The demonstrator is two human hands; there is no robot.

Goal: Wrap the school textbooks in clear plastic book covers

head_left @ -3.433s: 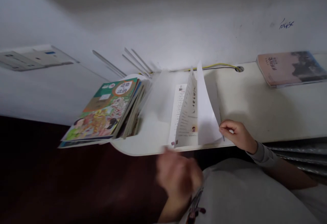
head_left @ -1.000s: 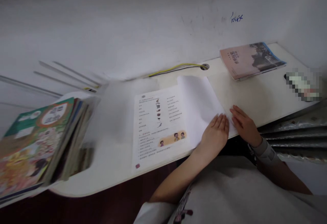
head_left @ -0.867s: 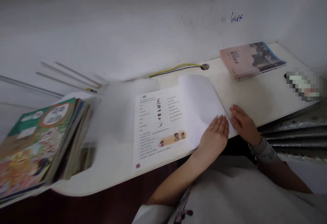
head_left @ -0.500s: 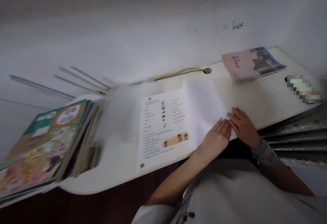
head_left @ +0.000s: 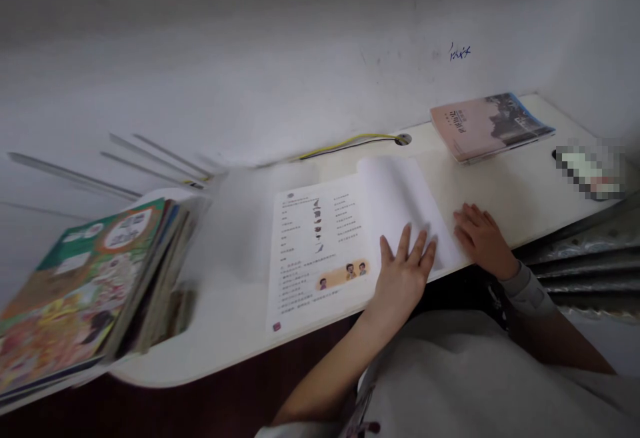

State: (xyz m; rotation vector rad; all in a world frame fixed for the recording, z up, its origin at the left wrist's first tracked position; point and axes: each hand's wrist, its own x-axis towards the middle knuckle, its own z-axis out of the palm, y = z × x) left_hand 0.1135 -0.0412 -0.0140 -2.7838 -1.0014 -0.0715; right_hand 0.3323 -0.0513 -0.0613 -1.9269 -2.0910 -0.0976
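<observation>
An open book (head_left: 300,278) lies on the white desk, its printed left page showing lines of text and small pictures. The right-hand page (head_left: 395,191) is blank white and curves up slightly at the fold. My left hand (head_left: 404,271) rests with fingers spread on the lower part of that blank page. Just beyond the page's right edge, my right hand (head_left: 483,238) lies on the desk with its fingers stretched out, holding nothing. A grey band circles my right wrist.
A stack of books (head_left: 95,278) with a colourful top cover fills the left. At the back right lies a pink-covered book (head_left: 487,128), with a blurred-out phone-like object (head_left: 590,175) near it. A yellow cable (head_left: 350,141) runs to a hole in the desk (head_left: 530,205).
My left hand has moved left onto the blank page and spread its fingers. The two hands, formerly together at the page's right edge, are now apart.
</observation>
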